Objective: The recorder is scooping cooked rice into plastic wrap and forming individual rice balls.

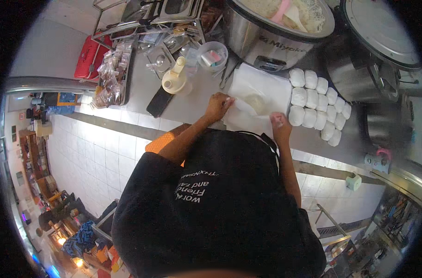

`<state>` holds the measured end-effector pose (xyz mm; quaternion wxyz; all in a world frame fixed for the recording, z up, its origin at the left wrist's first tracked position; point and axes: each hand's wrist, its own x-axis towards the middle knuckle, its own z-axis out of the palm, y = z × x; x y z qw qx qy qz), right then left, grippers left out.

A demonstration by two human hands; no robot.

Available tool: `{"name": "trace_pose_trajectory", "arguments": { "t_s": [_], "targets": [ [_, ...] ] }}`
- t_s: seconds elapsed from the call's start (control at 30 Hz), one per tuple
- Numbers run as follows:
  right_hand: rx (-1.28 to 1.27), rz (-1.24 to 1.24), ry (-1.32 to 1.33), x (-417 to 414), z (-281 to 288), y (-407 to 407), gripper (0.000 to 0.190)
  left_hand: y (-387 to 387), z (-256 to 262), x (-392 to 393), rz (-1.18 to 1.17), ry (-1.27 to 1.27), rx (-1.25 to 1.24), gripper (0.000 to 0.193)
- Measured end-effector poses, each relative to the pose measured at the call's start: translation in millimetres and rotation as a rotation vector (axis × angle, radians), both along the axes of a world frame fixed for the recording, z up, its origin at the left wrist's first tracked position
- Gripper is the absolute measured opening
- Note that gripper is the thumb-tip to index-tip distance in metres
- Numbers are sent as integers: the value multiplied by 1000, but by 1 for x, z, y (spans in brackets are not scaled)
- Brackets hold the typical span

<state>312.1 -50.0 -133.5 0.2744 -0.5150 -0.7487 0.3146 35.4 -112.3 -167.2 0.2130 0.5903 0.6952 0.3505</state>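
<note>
My left hand pinches the left part of the near edge of a sheet of white paper. At the right end of that edge, my right hand has its fingers closed on the same sheet. Between the hands, a pale mound that looks like rice lies partly covered by the raised paper. Beneath it is a stack of white paper sheets. Rows of white paper-wrapped packets sit just to the right of the stack.
A large Miyako rice cooker stands behind the paper. Tongs, a plastic tub, a cream bottle, a black phone and a tray of small bagged items are on the left. Large metal pots stand at right.
</note>
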Motion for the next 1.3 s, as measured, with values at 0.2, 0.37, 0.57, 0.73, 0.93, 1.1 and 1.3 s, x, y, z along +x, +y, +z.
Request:
{"name": "trace_pose_trajectory", "arguments": {
  "t_s": [0.2, 0.37, 0.57, 0.73, 0.93, 1.1, 1.3],
  "targets": [
    [-65, -78, -258, -12, -24, 32, 22, 26, 13, 15, 120, 244, -253, 25],
    [385, -210, -319, -28, -28, 63, 27, 7, 32, 36, -370, 477, 374, 29],
    [312, -60, -441, -51, 19, 69, 27, 11, 8, 48, -634, 462, 320, 42],
    [-377, -124, 63, -57, 26, 69, 21, 20, 5, 50, -649, 396, 268, 43],
    [367, 16, 201, -36, 38, 35, 13, 32, 13, 44, -645, 334, 196, 32],
    [285, 306, -133, -14, 22, 6, 15, 39, 18, 54, -549, 582, 805, 32],
    [269, 315, -141, -18, 17, -1, 21, 38, 11, 53, -696, 596, 227, 45]
  ]
}}
